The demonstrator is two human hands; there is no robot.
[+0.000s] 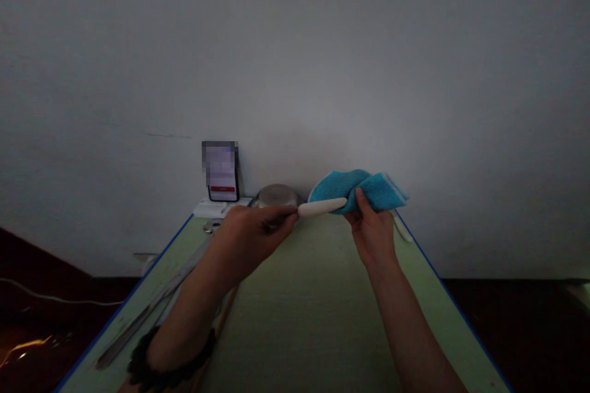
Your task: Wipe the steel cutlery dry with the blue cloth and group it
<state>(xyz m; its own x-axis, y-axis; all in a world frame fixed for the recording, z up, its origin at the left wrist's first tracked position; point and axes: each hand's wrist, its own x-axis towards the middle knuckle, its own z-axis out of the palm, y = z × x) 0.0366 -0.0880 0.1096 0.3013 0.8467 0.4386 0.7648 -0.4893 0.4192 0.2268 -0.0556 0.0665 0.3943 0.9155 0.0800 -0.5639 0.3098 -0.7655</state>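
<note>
My left hand (258, 236) pinches one end of a slim white rounded piece (322, 206), like a handle or spoon; its exact kind cannot be made out. This piece is held roughly level above the table, its far end against a blue cloth (343, 183). My right hand (371, 227) grips the bunched cloth, thumb on top and fingers underneath. Whether those fingers also touch the white piece is hidden. Behind my left hand sits a shiny metal bowl (278, 194), apparently upside down and partly covered from view.
A phone (222, 171) leans on the wall (295, 73) at the back left of the green table (299, 319). Long metal utensils (138, 319) and a thin brown stick (225, 313) lie left. Another white piece (402, 227) rests near the right blue edge.
</note>
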